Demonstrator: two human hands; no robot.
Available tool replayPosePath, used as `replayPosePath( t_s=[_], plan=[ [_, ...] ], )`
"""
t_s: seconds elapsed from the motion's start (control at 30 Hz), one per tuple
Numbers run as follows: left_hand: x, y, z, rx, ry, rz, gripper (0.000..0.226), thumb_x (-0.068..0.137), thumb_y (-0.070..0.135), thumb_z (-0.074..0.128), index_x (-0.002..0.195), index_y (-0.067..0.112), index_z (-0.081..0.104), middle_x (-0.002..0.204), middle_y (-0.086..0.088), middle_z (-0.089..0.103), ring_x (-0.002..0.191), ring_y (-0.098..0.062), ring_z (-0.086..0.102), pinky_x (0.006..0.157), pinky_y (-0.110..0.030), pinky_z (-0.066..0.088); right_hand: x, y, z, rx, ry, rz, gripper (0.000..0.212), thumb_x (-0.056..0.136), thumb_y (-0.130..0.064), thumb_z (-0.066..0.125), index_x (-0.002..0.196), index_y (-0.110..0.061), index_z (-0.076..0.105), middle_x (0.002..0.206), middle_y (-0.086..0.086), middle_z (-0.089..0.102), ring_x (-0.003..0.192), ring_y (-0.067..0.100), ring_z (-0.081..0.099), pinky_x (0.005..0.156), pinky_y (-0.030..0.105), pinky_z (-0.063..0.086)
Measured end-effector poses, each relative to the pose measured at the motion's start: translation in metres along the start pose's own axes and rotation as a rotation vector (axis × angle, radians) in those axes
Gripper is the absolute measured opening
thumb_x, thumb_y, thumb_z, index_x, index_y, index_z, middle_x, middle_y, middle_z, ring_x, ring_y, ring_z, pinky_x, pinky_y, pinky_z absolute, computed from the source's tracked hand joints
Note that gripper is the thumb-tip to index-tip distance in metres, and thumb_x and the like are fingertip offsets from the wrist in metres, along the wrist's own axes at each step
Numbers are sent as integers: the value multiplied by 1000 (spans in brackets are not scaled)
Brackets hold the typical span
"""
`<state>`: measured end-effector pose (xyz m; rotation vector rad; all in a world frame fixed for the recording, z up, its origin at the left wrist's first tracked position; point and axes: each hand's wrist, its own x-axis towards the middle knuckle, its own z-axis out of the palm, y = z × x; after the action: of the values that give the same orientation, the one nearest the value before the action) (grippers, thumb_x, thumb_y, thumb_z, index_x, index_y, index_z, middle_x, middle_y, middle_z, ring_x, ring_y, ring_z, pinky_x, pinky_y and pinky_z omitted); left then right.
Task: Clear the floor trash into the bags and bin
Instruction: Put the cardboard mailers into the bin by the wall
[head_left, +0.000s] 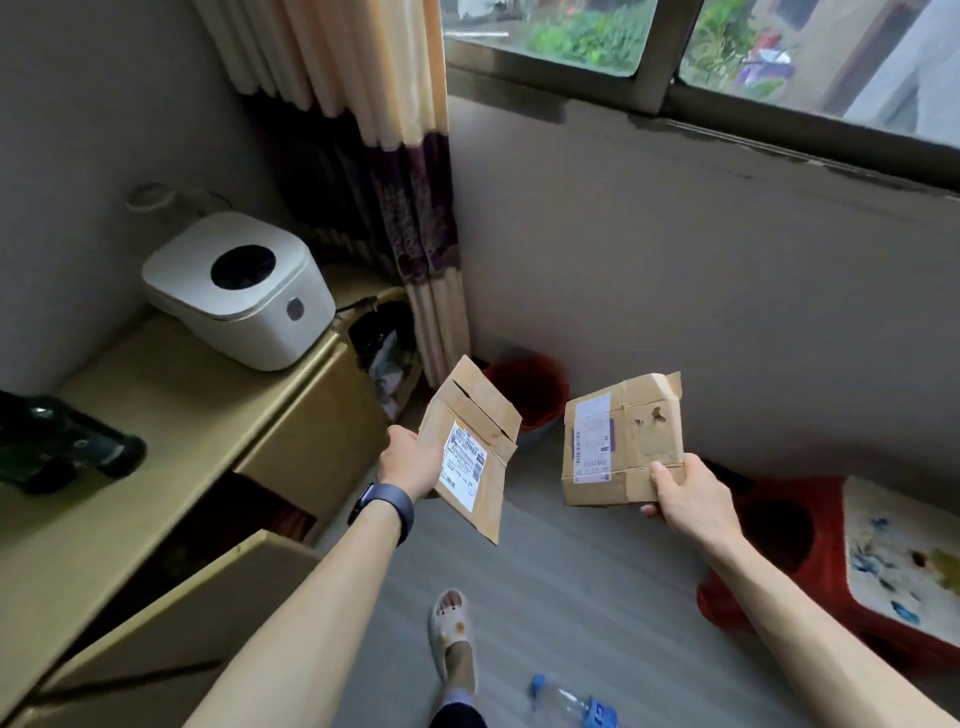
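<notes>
left hand (410, 462) grips flattened carton (470, 452) | right hand (691, 496) pinches torn carton (621, 439) by its lower edge | both held above floor, before red bin (530, 387) | plastic bottle (571, 701) lies on floor

— Can you read any text from where you stand?
— No. Your eleven-o'clock cardboard parcel (480, 415) carries a white shipping label (461, 465) with a barcode, your one-o'clock parcel (647, 431) a second label (592, 441); the print on both is too blurred to read.
</notes>
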<state>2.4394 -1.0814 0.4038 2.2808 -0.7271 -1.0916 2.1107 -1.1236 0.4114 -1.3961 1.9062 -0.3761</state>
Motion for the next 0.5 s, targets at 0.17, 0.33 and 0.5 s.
replayPosePath(
  t_s=[0.17,0.33,0.5],
  plan=[
    [95,22,0,86,-59,-96,46,94,38,52,123,5,41,128,-19,56,111,-38,57,91,-42,48,80,-42,46,-107,-65,93,21,99,-35,41,107,-19,51,88,-4,68,52,2,68,66,28,43],
    [159,34,23,134,-107,-139,45,97,33,48,127,2,37,127,-20,55,106,-37,58,78,-38,49,152,-59,80,-171,-116,118,18,97,-29,38,104,-17,50,80,-4,69,62,8,70,65,30,42],
    [222,51,66,245,-174,-148,36,92,21,52,121,4,39,121,-18,57,94,-33,56,67,-34,51,233,-61,109,-176,-112,109,13,92,-17,38,105,-20,41,70,1,71,57,6,64,66,31,41]
  ],
)
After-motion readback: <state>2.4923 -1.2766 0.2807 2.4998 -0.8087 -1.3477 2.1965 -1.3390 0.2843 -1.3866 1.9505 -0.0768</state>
